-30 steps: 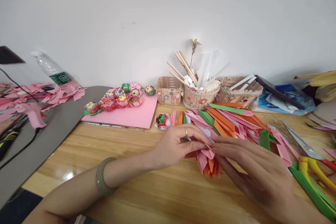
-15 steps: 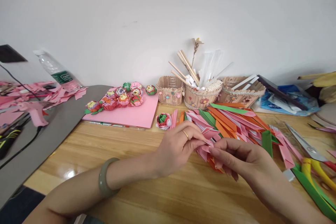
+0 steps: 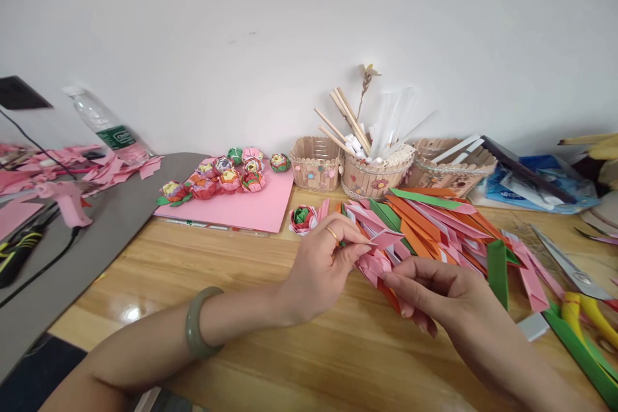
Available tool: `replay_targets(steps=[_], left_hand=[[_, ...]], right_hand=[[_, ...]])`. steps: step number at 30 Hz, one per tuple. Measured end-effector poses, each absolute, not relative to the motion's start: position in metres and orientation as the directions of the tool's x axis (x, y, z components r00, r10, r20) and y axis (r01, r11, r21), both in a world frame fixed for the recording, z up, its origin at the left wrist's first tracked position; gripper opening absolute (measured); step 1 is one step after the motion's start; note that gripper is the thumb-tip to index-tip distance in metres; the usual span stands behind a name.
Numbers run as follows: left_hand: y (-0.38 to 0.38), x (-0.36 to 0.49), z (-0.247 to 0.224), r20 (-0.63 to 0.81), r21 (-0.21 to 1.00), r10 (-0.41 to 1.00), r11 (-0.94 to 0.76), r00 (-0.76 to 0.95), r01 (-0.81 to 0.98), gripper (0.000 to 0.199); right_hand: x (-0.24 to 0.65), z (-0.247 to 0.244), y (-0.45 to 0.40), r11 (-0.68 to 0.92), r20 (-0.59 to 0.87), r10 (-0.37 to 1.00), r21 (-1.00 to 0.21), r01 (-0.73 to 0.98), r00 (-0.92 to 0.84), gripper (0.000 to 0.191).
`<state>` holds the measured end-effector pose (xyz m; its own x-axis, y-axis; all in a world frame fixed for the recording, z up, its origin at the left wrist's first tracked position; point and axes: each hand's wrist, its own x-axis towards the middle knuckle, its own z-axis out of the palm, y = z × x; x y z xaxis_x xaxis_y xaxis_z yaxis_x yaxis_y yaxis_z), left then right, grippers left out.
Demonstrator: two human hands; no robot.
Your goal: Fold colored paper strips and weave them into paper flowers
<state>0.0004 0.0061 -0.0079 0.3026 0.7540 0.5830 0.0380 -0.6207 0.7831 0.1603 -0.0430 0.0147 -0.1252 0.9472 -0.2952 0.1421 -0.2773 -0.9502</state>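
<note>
A small pink folded-paper piece [image 3: 374, 265] is between my two hands, over the wooden table. My right hand [image 3: 434, 290] pinches its right side between thumb and fingers. My left hand [image 3: 323, 270], with a ring, has thumb and forefinger pressed together at the upper left of the piece, on a thin pink tip. Behind the hands lies a pile of folded paper strips [image 3: 420, 232] in pink, orange and green. A finished paper flower [image 3: 303, 219] with a green centre sits just beyond my left hand.
Several paper flowers [image 3: 229, 180] rest on a pink sheet [image 3: 261, 209]. Craft baskets [image 3: 316, 170] line the wall. Scissors [image 3: 572, 270] lie at right. A pink glue gun [image 3: 67, 206], a bottle [image 3: 103, 122] and black-yellow pliers [image 3: 19, 254] are at left.
My left fingers have drawn a little to the left, away from my right fingertips, so more of the pink piece shows. The whole view has shifted slightly.
</note>
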Motion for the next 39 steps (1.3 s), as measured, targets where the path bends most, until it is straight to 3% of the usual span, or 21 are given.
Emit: replay_targets(steps=[11, 19, 23, 28, 31, 35, 39], left_hand=[[0.006, 0.000, -0.010, 0.505, 0.843, 0.817, -0.536, 0.277, 0.043, 0.009], [0.007, -0.001, -0.006, 0.442, 0.891, 0.856, -0.454, 0.267, -0.020, 0.012], [0.005, 0.001, -0.003, 0.306, 0.951, 0.909, -0.279, 0.283, -0.134, 0.013], [0.010, 0.002, -0.002, 0.105, 0.974, 0.932, -0.026, 0.346, -0.227, 0.021], [0.015, 0.001, 0.001, 0.030, 0.940, 0.925, 0.103, 0.379, -0.326, 0.023], [0.017, 0.000, 0.008, -0.046, 0.853, 0.906, 0.255, 0.422, -0.454, 0.022], [0.016, 0.001, 0.009, -0.117, 0.820, 0.869, 0.357, 0.480, -0.447, 0.022]], right_hand=[[0.150, 0.016, -0.049, -0.278, -0.290, 0.957, -0.934, 0.226, -0.021, 0.035], [0.151, 0.014, -0.051, -0.134, -0.133, 0.991, -0.932, 0.336, 0.027, 0.034], [0.153, 0.011, -0.049, -0.071, -0.070, 0.997, -0.925, 0.373, 0.017, 0.032], [0.158, 0.009, -0.046, 0.079, 0.078, 0.997, -0.839, 0.539, -0.025, 0.027], [0.163, 0.012, -0.046, 0.108, 0.129, 0.992, -0.783, 0.613, -0.010, 0.025], [0.176, 0.016, -0.044, 0.113, 0.182, 0.981, -0.808, 0.578, 0.063, 0.025], [0.184, 0.018, -0.041, 0.249, 0.410, 0.895, -0.785, 0.567, 0.174, 0.015]])
